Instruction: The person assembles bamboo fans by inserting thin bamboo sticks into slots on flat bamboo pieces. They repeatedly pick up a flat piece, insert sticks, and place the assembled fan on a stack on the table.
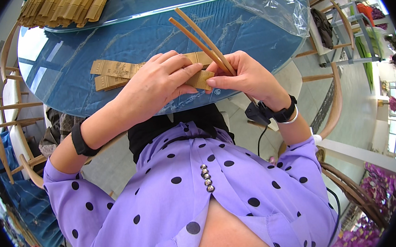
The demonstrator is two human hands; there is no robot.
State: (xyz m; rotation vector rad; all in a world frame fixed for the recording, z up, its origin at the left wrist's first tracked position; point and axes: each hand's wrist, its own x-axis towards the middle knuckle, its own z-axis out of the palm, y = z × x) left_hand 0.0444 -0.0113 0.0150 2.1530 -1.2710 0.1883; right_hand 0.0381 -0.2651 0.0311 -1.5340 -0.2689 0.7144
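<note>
My right hand (254, 77) is closed around a pair of wooden chopsticks (202, 34), which slant up and to the left. Its thumb and fingers also pinch the edge of a brown paper chopstick sleeve (200, 80). On the other side of that sleeve, my left hand (163, 82) grips it with bent fingers, hiding part of it. Several flat paper sleeves (114, 69) with dark print lie on the blue table beside and partly beneath my left hand.
A large stack of brown paper sleeves (63, 9) rests at the far left of the blue marbled table (73, 45), by a glass turntable edge (160, 15). Crumpled clear plastic (275, 11) lies far right. Wooden chairs (335, 104) stand on both sides.
</note>
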